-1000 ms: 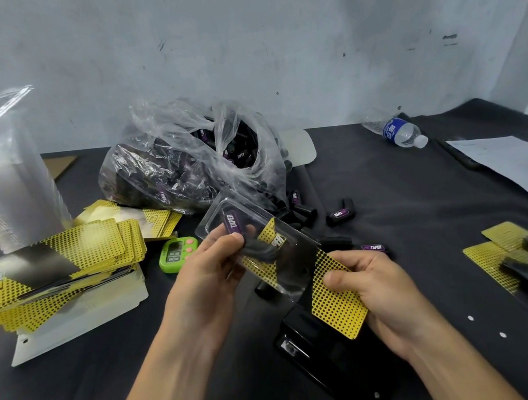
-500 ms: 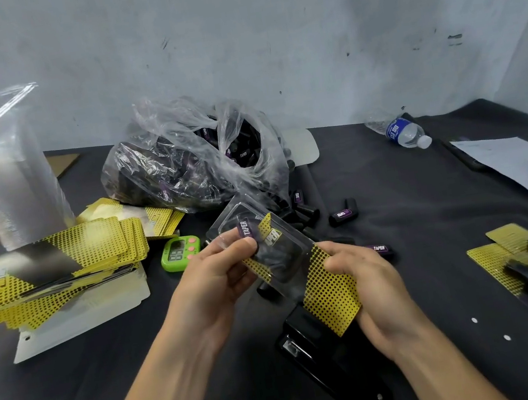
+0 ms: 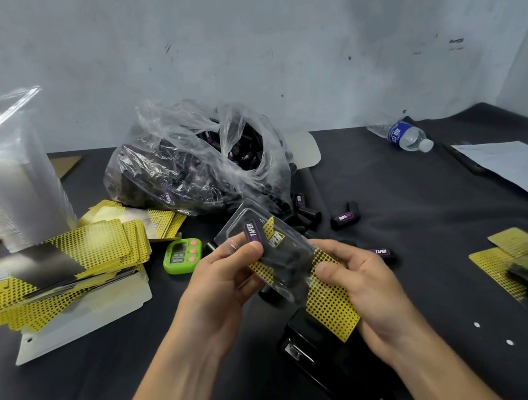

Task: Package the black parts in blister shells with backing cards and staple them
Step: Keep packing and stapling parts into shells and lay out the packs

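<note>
Black cloth covers the counter (image 3: 396,213) below a grey wall. At centre, the left hand (image 3: 221,286) pinches a clear blister shell (image 3: 278,256) with a black part (image 3: 251,231) inside, while the right hand (image 3: 362,284) grips its yellow dotted backing card (image 3: 332,310). A stapler (image 3: 312,340) lies just beneath at six o'clock; a bag of parts (image 3: 188,170) sits at twelve.

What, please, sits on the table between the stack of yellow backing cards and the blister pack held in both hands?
A small green digital timer with pink buttons lies there, shown in the head view.
</note>
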`<state>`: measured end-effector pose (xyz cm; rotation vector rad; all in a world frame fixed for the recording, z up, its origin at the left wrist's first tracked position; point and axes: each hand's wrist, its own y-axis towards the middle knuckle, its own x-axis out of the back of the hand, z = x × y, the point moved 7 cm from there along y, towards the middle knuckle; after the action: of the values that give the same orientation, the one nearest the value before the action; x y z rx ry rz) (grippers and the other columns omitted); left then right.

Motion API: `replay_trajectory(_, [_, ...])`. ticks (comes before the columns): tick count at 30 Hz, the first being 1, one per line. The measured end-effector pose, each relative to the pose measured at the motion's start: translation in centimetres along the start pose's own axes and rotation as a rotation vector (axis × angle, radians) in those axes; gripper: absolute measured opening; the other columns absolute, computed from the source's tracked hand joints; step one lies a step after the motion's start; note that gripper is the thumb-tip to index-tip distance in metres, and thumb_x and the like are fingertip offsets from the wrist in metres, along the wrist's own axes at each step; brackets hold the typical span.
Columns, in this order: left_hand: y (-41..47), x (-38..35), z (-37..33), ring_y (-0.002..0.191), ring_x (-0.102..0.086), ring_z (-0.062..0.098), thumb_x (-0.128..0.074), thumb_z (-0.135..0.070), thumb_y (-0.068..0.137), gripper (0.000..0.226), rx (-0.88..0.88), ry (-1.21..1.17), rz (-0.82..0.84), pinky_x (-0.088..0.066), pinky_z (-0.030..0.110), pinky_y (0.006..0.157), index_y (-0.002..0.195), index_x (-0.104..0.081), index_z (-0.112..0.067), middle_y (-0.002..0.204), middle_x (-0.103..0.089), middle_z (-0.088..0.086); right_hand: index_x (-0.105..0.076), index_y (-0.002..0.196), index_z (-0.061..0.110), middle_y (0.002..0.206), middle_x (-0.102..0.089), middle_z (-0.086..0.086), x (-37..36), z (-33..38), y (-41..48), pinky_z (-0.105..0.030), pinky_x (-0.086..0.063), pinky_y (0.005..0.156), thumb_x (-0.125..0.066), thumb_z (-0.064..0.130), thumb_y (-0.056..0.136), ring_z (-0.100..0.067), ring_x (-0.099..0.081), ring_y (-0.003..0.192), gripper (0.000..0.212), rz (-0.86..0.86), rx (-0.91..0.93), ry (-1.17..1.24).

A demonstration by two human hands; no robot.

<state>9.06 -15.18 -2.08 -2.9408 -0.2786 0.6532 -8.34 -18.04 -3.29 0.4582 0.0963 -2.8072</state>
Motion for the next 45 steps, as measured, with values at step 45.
replay_trajectory(45, [0.2,0.5,-0.9,0.087,-0.077,0.024,-0.08,0.005,0.071,0.041,-0.106,-0.054,0.069,-0.063,0.03,0.07,0.11,-0.072,-0.004,0.102,-0.077,0.011,-0.07,0.115,0.001,0.111,-0.077,-0.019,1.8,-0.8,0.1,-0.038,-0.063,0.072,-0.06,0.0,0.094,-0.037,-0.076,0.096,0.023,-0.09,-0.053,0.164])
